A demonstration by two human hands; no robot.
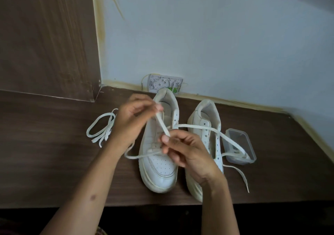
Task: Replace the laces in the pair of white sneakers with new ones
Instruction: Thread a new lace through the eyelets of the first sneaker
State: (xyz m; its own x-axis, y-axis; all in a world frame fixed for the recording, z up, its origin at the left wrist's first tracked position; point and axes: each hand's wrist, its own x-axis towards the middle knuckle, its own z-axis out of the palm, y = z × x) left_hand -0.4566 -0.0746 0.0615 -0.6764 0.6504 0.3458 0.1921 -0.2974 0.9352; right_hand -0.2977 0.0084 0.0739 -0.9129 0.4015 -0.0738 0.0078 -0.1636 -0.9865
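Lacing the left sneaker point(159, 155): both hands' fingers point(159, 107) are pinching its lace point(163, 126); we are judging the right sneaker point(207, 126) unlaced.

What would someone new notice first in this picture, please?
Two hands meet over the left sneaker at the table's middle: the left hand and right hand pinch one lace between them. A loose lace bundle lies to the left; a clear box sits right of the other sneaker.

bare forearms, sleeveless to the frame edge, no jewellery
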